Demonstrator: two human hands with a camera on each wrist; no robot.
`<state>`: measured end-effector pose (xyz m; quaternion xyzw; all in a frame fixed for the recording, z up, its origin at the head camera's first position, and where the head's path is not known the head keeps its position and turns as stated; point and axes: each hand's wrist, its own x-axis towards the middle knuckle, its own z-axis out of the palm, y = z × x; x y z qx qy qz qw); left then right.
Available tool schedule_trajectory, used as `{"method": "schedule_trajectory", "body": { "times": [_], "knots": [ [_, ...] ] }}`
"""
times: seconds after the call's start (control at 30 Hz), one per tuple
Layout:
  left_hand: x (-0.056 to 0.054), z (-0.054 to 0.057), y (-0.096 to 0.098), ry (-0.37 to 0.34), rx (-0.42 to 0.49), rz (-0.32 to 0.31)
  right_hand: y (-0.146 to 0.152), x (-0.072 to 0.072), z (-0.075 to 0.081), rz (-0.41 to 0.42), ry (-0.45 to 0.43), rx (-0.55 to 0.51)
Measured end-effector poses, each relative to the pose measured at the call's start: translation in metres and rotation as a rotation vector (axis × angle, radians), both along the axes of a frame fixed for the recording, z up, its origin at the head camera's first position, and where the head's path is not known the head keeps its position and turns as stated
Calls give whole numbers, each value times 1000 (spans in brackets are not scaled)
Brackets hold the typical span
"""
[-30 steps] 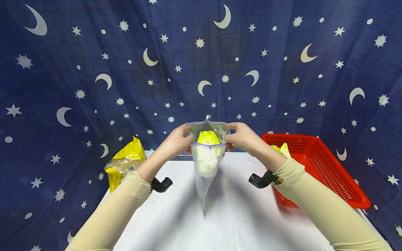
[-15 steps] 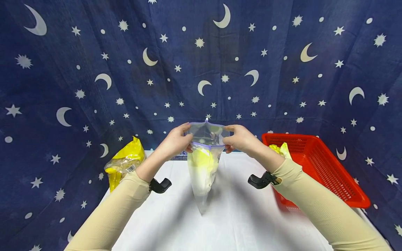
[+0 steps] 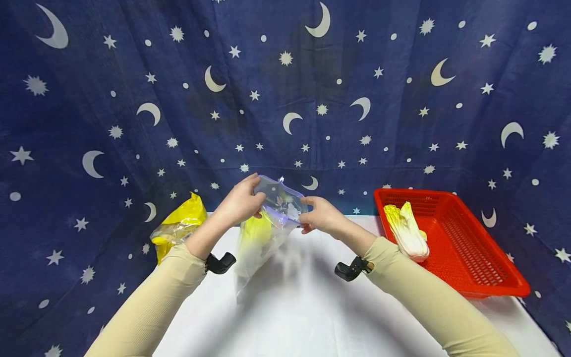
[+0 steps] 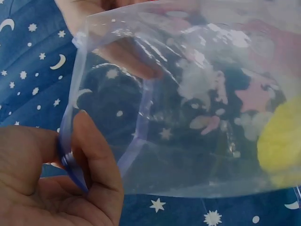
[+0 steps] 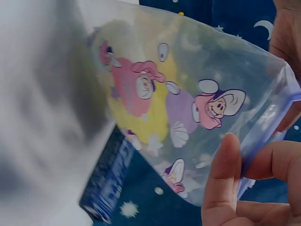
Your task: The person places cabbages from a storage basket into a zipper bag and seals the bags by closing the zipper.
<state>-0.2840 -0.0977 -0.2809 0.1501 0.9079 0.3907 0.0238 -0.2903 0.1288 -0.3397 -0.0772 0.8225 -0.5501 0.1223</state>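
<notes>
Between my hands hangs a clear zip bag (image 3: pixel 267 258) with a purple zip rim; cartoon figures (image 5: pixel 218 108) are printed on it in the right wrist view. A napa cabbage (image 3: pixel 255 229) with a yellow top sits inside, blurred by the plastic. My left hand (image 3: pixel 242 202) pinches the left corner of the bag's mouth. With thumb and fingers, my right hand (image 3: pixel 322 216) pinches the opposite corner, lower and nearer to me. The mouth stands spread between them. The bag tilts, its bottom end down at the left above the white table (image 3: pixel 303 312).
At the right stands a red plastic basket (image 3: pixel 473 238) holding another napa cabbage (image 3: pixel 406 230). A yellow and clear package (image 3: pixel 180 220) lies at the left. Behind the table hangs a dark blue curtain (image 3: pixel 267 129) with moons and stars. A blue patterned box (image 5: pixel 108 172) shows in the right wrist view.
The cabbage has sunk deeper into the bag. Both hands have shifted left and the bag has tilted, its bottom swinging left. My right forearm no longer covers the cabbage in the basket.
</notes>
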Motion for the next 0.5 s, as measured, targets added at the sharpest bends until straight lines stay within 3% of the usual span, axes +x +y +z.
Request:
{"method": "schedule_trajectory", "body": {
  "times": [0.1, 0.33, 0.5],
  "knots": [
    [-2, -7, -1, 8, -42, -19, -7, -3, -17, 0, -3, -45],
    [-4, -31, -3, -72, -50, -108, -6, -4, -47, -39, 16, -46],
    [-5, -34, 2, -74, -90, -121, 0, -4, -57, -41, 53, -25]
  ]
}}
